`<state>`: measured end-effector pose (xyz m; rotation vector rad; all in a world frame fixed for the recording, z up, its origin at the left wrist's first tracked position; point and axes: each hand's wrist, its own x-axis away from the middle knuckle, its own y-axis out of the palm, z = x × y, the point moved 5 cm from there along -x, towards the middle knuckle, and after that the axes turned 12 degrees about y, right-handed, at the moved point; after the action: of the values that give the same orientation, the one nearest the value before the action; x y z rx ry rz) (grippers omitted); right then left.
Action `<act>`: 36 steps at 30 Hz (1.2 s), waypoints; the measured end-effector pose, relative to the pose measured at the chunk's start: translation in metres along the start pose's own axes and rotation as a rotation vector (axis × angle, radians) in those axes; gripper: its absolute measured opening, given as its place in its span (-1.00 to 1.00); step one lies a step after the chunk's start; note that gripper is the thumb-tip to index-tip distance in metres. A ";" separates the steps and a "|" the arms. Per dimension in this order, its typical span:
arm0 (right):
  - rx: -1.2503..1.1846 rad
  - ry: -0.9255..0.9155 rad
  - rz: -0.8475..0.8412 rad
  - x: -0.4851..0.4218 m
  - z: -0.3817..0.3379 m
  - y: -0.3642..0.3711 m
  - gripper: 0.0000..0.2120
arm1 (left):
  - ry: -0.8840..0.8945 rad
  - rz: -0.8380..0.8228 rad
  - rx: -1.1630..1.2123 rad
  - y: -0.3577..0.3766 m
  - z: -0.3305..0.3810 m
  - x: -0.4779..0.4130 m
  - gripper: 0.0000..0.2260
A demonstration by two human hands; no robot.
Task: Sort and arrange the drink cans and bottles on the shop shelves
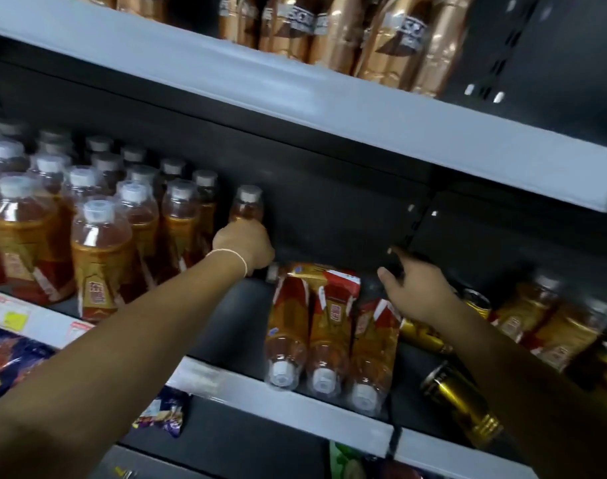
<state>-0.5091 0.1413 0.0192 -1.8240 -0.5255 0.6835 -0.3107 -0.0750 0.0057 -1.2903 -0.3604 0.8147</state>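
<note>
Now my left hand grips an upright bottle on the shelf; my right hand hangs open-fingered beside three lying bottles.

Shop, stocked drink shelves, price tags

Both bare arms reach from the near side toward the far side, forearms stretched almost straight. The left hand, far and left of centre, curls its fingers round the lower body of an upright bottle. A thin pale band circles its wrist. The right hand, to the right and slightly nearer, has its fingers stretched forward and spread. It seems to hold nothing, though blur leaves that uncertain.
</note>
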 end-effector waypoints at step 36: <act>0.071 0.206 0.092 -0.027 0.301 -0.080 -0.25 | 0.821 -0.135 0.079 0.101 0.401 0.047 -0.43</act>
<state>-0.7344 0.3576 0.0193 -1.8346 -0.2797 0.5602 -0.5751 0.2457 0.0106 -1.3929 0.2393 0.1381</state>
